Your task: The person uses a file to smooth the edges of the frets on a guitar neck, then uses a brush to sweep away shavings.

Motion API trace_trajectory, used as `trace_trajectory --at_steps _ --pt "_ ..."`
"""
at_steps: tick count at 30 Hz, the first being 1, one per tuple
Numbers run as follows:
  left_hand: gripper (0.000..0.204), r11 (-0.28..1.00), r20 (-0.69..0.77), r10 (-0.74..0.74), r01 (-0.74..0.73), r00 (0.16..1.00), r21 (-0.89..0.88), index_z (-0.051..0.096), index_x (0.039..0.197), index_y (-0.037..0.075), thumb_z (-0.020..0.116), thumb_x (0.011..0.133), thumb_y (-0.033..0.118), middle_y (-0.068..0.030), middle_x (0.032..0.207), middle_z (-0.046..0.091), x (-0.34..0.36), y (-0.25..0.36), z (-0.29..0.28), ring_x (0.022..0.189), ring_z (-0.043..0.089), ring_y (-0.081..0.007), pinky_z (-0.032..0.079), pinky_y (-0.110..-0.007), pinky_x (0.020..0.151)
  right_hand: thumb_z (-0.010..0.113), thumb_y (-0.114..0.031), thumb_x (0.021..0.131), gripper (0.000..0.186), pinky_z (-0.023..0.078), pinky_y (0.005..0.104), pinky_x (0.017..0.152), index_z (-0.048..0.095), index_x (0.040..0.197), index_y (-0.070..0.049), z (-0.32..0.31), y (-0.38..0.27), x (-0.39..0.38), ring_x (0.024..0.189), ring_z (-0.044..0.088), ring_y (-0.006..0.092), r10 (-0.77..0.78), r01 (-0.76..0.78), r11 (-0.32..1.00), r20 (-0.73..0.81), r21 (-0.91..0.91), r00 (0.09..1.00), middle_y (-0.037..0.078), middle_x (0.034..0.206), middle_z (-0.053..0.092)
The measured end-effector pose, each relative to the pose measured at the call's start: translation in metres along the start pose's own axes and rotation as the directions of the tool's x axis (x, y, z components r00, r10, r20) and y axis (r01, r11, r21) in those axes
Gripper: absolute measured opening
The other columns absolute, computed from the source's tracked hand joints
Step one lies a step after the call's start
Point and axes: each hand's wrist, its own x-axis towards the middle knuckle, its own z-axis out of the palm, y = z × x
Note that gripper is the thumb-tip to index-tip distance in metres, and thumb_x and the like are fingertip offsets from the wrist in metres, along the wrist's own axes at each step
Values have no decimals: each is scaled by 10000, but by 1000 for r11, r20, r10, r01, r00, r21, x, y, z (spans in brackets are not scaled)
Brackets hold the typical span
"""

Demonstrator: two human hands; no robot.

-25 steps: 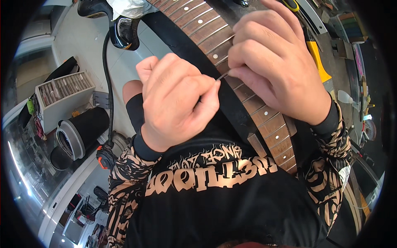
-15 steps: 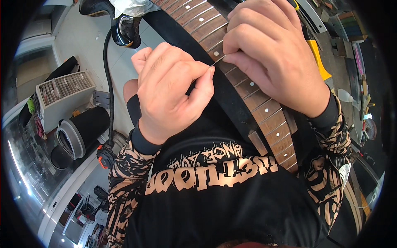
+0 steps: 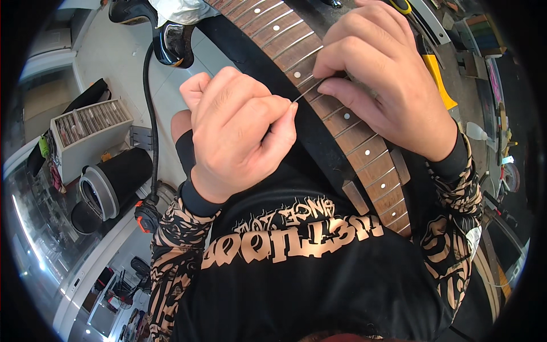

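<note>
A wooden guitar fretboard [image 3: 356,134] with pale dot inlays and metal frets runs diagonally in front of me. My left hand [image 3: 239,131] is closed at its near-left edge, thumb and forefinger pinching one end of a thin fret wire [image 3: 306,94]. The wire lies across the board. Over the far-right side, my right hand [image 3: 382,80] has its fingers curled, with thumb and forefinger around the wire's other end. That end is partly hidden by the fingertips.
Beneath the neck is a black support [image 3: 319,148], with a small wooden block [image 3: 356,196] beside the board. A yellow-handled tool [image 3: 437,82] lies beyond my right hand. To the left stand a box of packed sleeves [image 3: 91,122], a black bin [image 3: 122,176] and a black cable [image 3: 151,114].
My left hand has shifted slightly down. The right thumb and forefinger have moved a little right, with a wider gap behind their tips, and more of the wire shows between the hands.
</note>
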Motion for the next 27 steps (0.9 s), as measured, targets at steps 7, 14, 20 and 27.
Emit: trace_trajectory --at_steps 7,14,20,27 --pt "264 999 103 7 -3 995 -45 783 993 91 920 829 -64 -7 835 718 0 2 -8 719 606 -202 378 -376 830 936 -199 946 237 489 477 1130 744 1072 -142 14 3 -1 1077 666 271 -147 140 987 -78 -82 986 24 1055 665" --pt "267 999 -11 -32 33 999 26 769 919 133 946 766 5 15 847 691 -4 -7 1 760 631 -206 333 -417 835 923 -184 933 235 489 478 1115 723 1049 -142 20 4 7 1070 667 266 -190 153 958 -137 -243 972 31 1035 647" --pt "293 1000 70 1 -1 998 4 788 1015 87 923 807 -70 -11 844 695 -6 7 -5 746 639 -217 383 -419 849 926 -130 854 260 484 584 1282 735 1032 -134 4 -22 4 1161 730 309 -28 23 989 -31 -146 999 26 1061 716" --pt "280 1000 19 4 -4 1000 5 777 998 94 919 824 -74 -3 825 696 -1 -2 -3 721 606 -209 374 -397 837 925 -148 890 242 485 533 1188 726 1029 -141 8 -15 12 1122 688 291 -52 36 990 -115 -134 992 20 1051 681"
